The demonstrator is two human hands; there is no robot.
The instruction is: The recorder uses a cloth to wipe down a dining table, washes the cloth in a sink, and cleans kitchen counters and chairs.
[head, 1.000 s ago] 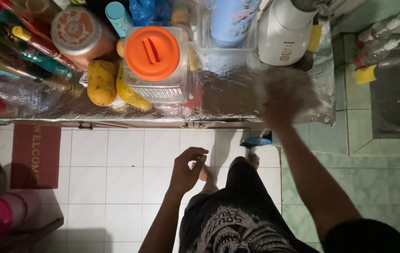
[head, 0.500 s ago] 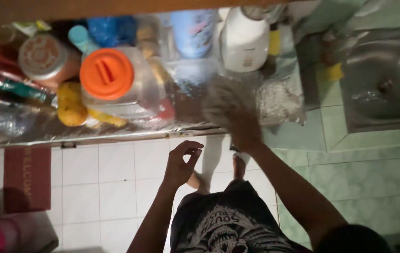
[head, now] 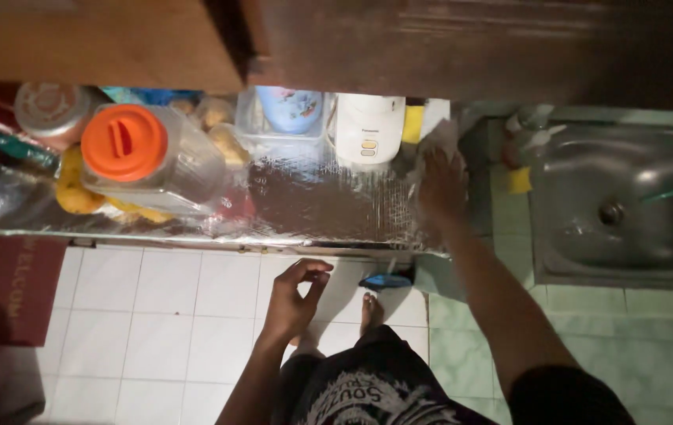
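From the head camera, the right hand (head: 442, 189) lies flat with fingers spread, palm down on the foil-covered counter (head: 320, 208) at its right end, fingertips toward the wall. Something pale, perhaps a cloth, shows at the fingertips, but it is too blurred to tell. The counter surface looks silvery and crinkled, with dim reflections; its long axis runs left to right across the view, ending just short of the steel sink (head: 620, 208). The left hand (head: 293, 295) hangs in the air below the counter edge, over the white floor tiles (head: 163, 315), fingers loosely curled and holding nothing. Just behind the right hand stands a white appliance (head: 368, 130) (upright, against the wall), and farther left a clear jar with an orange lid (head: 124, 143).
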